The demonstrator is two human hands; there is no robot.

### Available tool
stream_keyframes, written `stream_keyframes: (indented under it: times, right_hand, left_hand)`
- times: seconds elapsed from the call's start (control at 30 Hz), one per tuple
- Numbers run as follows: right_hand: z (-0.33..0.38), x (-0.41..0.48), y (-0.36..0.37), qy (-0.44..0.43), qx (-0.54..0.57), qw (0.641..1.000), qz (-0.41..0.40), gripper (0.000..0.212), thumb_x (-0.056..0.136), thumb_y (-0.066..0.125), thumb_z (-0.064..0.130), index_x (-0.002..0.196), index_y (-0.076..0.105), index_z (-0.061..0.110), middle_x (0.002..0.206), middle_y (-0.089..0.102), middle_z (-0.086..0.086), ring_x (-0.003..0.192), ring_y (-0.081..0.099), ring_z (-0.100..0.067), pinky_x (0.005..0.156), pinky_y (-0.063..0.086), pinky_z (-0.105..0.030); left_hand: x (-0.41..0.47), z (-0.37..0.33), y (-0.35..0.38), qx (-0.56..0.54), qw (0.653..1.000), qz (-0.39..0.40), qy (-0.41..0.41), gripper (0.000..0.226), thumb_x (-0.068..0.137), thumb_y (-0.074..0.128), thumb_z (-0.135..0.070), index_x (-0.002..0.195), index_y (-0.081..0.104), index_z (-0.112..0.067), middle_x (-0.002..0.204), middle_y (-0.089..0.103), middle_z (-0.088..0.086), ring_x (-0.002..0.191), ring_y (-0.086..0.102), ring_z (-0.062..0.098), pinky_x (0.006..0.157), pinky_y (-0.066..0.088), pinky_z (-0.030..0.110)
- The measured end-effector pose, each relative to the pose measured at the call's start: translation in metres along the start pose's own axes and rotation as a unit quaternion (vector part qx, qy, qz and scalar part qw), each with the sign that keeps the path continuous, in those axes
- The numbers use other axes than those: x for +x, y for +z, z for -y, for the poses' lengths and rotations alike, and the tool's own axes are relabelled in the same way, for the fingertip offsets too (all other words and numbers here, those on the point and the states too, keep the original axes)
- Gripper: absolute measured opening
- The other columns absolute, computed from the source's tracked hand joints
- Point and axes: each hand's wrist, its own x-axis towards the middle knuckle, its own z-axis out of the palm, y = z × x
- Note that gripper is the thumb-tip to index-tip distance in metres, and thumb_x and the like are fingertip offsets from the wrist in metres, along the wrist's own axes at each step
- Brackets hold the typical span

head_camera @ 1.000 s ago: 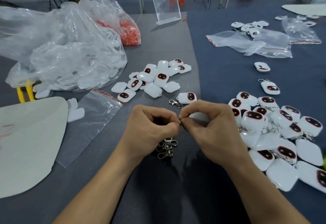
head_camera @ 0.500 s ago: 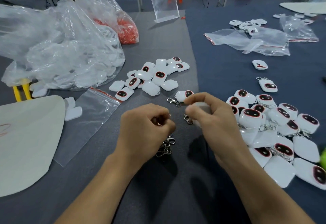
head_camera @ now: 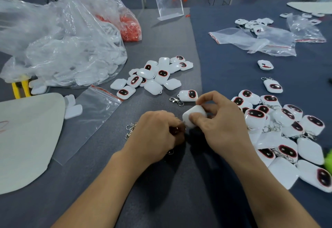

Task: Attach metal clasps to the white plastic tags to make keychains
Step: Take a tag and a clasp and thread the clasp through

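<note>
Grey fabric-covered table (head_camera: 161,35), tag piles all over. The right hand (head_camera: 221,125) pinches a white rounded plastic tag (head_camera: 192,113) mid-table, just beside the left hand (head_camera: 158,132), whose fingers are curled tight (round a clasp? hidden, can't tell). Likely snag: fumbling the tiny ring so it drops among the loose silver metal clasps (head_camera: 130,130).

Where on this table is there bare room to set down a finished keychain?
Bare blue cloth between the loose tag pile and the zip bags; bare grey mat between the forearms. Crowded: the keychain heap right of the right hand.
</note>
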Motion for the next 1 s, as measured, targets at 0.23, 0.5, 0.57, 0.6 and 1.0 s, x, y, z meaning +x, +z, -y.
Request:
stream_keyframes:
  times: [0.23, 0.5, 0.57, 0.6, 1.0]
  right_hand:
    - [0.0, -0.001, -0.002, 0.007, -0.017, 1.0, 0.026, 0.018, 0.084, 0.079, 0.023, 0.089, 0.069, 0.037, 0.082, 0.075, 0.015, 0.056, 0.062, -0.001, 0.064, 0.053, -0.024]
    - [-0.002, 0.0, -0.002, 0.001, -0.029, 0.998, 0.055, 0.015, 0.084, 0.077, 0.016, 0.081, 0.069, 0.029, 0.066, 0.072, 0.012, 0.045, 0.054, -0.002, 0.046, 0.04, -0.014]
    - [-0.002, 0.0, -0.003, -0.002, -0.032, 0.998, 0.058, 0.014, 0.084, 0.076, 0.016, 0.08, 0.069, 0.027, 0.065, 0.072, 0.011, 0.044, 0.053, -0.003, 0.044, 0.04, -0.014]
    - [-0.002, 0.0, -0.004, -0.006, -0.036, 0.998, 0.058, 0.013, 0.084, 0.076, 0.016, 0.08, 0.069, 0.026, 0.065, 0.072, 0.01, 0.045, 0.052, -0.003, 0.044, 0.041, -0.014]
    - [0.001, -0.001, -0.008, 0.006, -0.037, 0.996, 0.077, 0.011, 0.085, 0.073, 0.018, 0.079, 0.067, 0.025, 0.058, 0.07, 0.007, 0.042, 0.053, -0.006, 0.047, 0.048, -0.025]
  left_hand:
    - [0.002, 0.003, 0.0, -0.053, 0.998, 0.009, -0.032, 0.012, 0.069, 0.075, -0.022, 0.079, 0.079, -0.027, 0.067, 0.065, -0.007, 0.066, 0.056, 0.01, 0.064, 0.042, 0.025]
    - [0.0, 0.001, 0.0, -0.043, 0.997, 0.002, -0.066, 0.013, 0.071, 0.081, -0.021, 0.08, 0.081, -0.03, 0.063, 0.063, -0.013, 0.067, 0.056, 0.005, 0.063, 0.036, 0.012]
    - [0.0, -0.001, -0.001, -0.035, 0.997, 0.004, -0.067, 0.012, 0.072, 0.081, -0.023, 0.08, 0.081, -0.032, 0.061, 0.059, -0.016, 0.065, 0.054, 0.003, 0.063, 0.034, 0.01]
    - [0.0, -0.001, -0.001, -0.029, 0.997, 0.006, -0.066, 0.012, 0.072, 0.08, -0.025, 0.081, 0.081, -0.032, 0.061, 0.059, -0.016, 0.066, 0.054, 0.003, 0.063, 0.034, 0.011]
    - [-0.005, -0.012, 0.001, 0.029, 0.996, -0.005, -0.088, 0.028, 0.071, 0.059, -0.042, 0.084, 0.08, -0.028, 0.074, 0.071, -0.007, 0.071, 0.062, 0.013, 0.071, 0.049, 0.038]
